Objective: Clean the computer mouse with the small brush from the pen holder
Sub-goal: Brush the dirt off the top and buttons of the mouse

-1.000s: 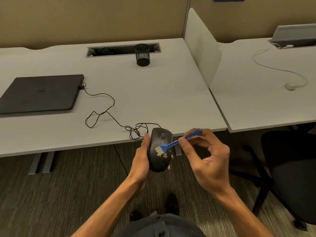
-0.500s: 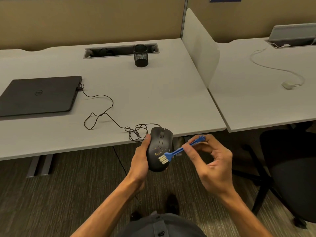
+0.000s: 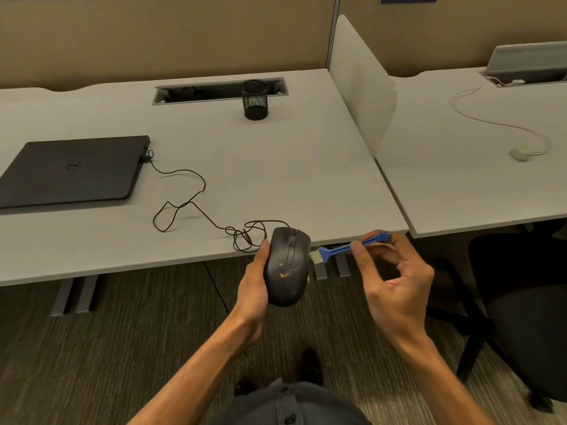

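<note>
Mouse (image 3: pixel 287 265): light, hard, smooth shell, off the bench's (image 3: pixel 276 167) near edge, cupped by its sides in the left hand (image 3: pixel 253 282).
Brush (image 3: pixel 348 248): slim stiff handle, soft bristles just right of the mouse; right hand (image 3: pixel 395 280) pinches it.
Crumbs (image 3: pixel 288 273): on the shell.

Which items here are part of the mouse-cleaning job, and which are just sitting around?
In use:
- mouse, held in the left hand
- blue brush, pinched in the right hand
- mesh pen holder, the brush's home

Idle:
- closed laptop
- white cable on the neighbouring desk
- office chair
</note>
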Available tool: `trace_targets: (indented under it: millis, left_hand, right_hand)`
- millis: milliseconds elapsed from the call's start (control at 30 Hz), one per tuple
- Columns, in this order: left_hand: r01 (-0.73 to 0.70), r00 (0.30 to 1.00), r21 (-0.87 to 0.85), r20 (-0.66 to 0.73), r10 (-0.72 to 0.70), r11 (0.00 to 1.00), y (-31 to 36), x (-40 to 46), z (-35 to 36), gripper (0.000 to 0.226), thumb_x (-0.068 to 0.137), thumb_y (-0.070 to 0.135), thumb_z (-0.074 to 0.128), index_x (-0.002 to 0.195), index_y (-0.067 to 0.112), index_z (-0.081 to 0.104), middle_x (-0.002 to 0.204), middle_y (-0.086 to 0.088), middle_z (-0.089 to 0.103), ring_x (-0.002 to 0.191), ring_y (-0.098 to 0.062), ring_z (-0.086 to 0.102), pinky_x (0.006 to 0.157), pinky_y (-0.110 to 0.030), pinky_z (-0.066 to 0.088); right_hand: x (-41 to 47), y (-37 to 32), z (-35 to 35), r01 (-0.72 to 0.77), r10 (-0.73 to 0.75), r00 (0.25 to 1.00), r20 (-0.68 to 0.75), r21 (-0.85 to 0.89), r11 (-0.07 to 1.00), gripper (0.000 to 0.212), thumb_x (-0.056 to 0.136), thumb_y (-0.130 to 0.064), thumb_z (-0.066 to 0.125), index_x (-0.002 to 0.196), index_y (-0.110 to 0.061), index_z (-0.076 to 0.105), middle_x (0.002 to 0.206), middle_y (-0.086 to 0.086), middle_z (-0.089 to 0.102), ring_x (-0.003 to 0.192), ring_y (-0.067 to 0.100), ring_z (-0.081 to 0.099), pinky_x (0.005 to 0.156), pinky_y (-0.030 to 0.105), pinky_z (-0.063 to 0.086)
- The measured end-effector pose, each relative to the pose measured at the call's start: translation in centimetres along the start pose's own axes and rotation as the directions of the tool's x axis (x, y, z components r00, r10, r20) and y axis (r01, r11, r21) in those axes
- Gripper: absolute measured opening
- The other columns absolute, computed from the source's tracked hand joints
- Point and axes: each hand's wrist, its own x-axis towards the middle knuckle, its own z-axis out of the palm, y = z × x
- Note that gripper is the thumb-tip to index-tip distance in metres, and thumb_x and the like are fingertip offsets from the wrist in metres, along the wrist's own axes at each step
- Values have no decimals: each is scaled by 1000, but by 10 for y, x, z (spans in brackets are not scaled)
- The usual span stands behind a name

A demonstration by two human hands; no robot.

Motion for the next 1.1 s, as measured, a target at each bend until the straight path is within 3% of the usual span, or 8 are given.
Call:
trace_targets:
  millis: [67,233,333,500,733,867,967,1100]
  left_hand:
    - [1,1000,7,-5,0,1000,0,0,1,52,94,54,31,82,33,77,104,-15,74,105,-35,65,105,-58,39]
    - [-28,1000,71,8,28,997,-1,-1,3,47,82,62,34,67,45,75,75,7,78,85,-21,71,99,-52,46]
    - [-45,999,82,22,43,996,-3,0,4,49,91,57,30,71,48,74,76,12,77,78,-10,72,99,-52,46]
    - [-44,999,76,23,42,996,-6,2,2,51,96,53,29,80,44,76,88,9,78,96,-14,70,104,-46,42]
    - [-96,993,130,85,86,987,-9,1,3,52,98,48,26,75,51,73,77,19,76,71,1,70,76,-31,47]
    - [-101,989,132,118,85,986,-7,0,3,51,97,49,23,81,53,72,84,18,77,80,0,71,71,-22,49]
    - [-87,989,114,127,73,990,-7,-2,1,47,92,53,26,81,53,72,86,20,76,84,-1,70,78,-28,48]
    - [-80,992,106,109,68,991,-6,-3,0,47,87,58,30,80,45,75,82,11,78,77,-5,72,90,-42,48]
  right_hand:
    - [-4,-5,4,50,-50,999,5,24,998,16,87,-20,71,98,-15,62,84,-9,70,81,2,71,73,15,56]
    - [-16,-16,19,167,-173,966,192,50,985,17,85,-19,69,101,-18,63,88,-16,69,84,0,72,73,14,56]
    - [-9,-8,13,159,-155,981,115,-22,987,17,85,-17,70,100,-15,61,90,-16,67,82,-2,71,72,13,55]
    - [4,3,1,87,-91,995,-45,-87,992,18,86,-13,71,101,-11,61,88,-19,66,84,-8,68,75,9,53]
    - [-9,-17,15,175,-177,967,182,27,984,16,85,-18,69,98,-13,63,90,-15,69,84,0,71,73,14,56]
    - [6,-11,8,152,-149,988,45,-78,985,17,85,-11,71,99,-7,62,88,-11,67,85,-8,68,75,11,54]
    - [6,-14,5,179,-180,984,-14,-50,983,16,86,-11,71,99,-8,62,89,-16,67,85,-7,68,76,9,52]
    - [-6,-22,11,230,-225,958,178,-3,973,15,85,-18,68,99,-15,62,88,-13,69,82,0,71,71,16,57]
